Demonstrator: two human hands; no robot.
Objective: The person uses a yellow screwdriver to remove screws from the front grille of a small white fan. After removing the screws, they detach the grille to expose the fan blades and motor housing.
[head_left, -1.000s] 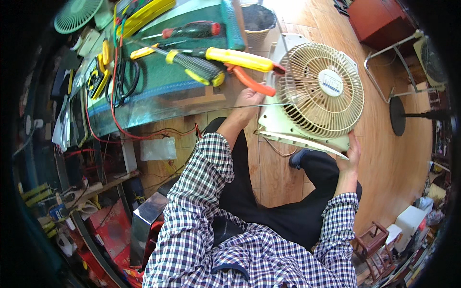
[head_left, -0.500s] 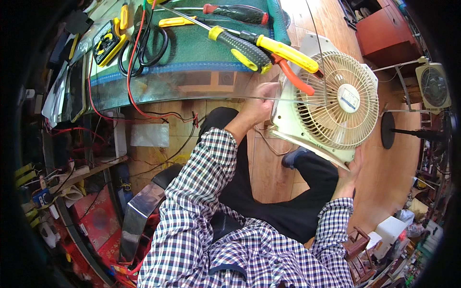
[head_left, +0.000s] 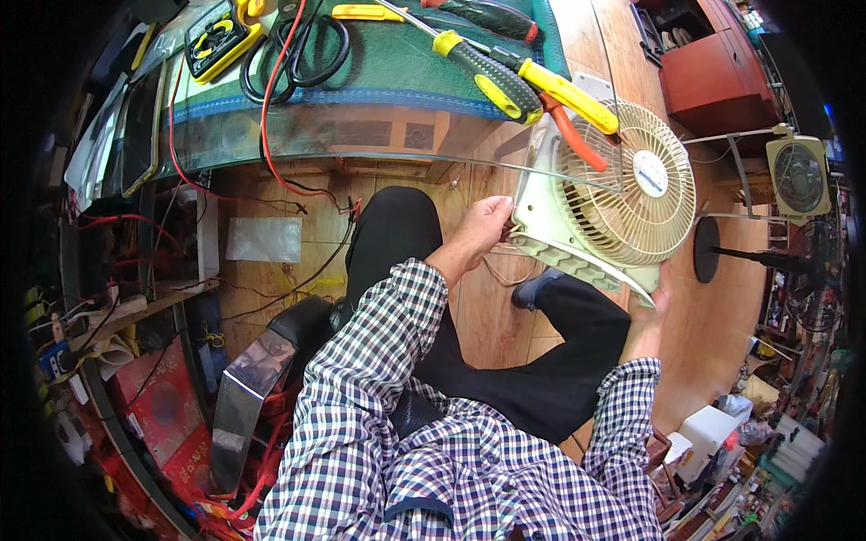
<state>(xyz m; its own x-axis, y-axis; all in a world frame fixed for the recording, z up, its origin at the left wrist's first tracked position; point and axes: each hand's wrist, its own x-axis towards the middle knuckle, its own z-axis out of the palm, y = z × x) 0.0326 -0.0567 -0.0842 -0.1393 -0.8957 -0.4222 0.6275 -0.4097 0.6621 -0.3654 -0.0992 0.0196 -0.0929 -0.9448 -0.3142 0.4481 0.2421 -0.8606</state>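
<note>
A cream-coloured box fan [head_left: 649,173] with a round slatted grille is held off the table's right corner, partly under the glass edge and tilted so its ribbed near side shows. My left hand [head_left: 483,231] is closed at the left corner of the fan's housing. At the near right corner, my right hand [head_left: 653,307] grips the casing, its fingers partly hidden beneath. Above the fan, red-handled pliers [head_left: 573,135], a yellow-handled tool [head_left: 568,97] and a black-and-yellow screwdriver [head_left: 492,81] jut over the table corner.
The glass-topped table [head_left: 316,144] carries a green mat [head_left: 397,68], a yellow multimeter [head_left: 216,43] and coiled black cable [head_left: 320,65]. Red test leads [head_left: 268,117] hang over its edge. A smaller fan [head_left: 798,176] and a red cabinet [head_left: 717,77] stand right. Clutter lines both sides.
The fan has tipped, exposing more of its ribbed near side. My left hand has come down along its left edge, out from the glass. The table sits higher in the picture.
</note>
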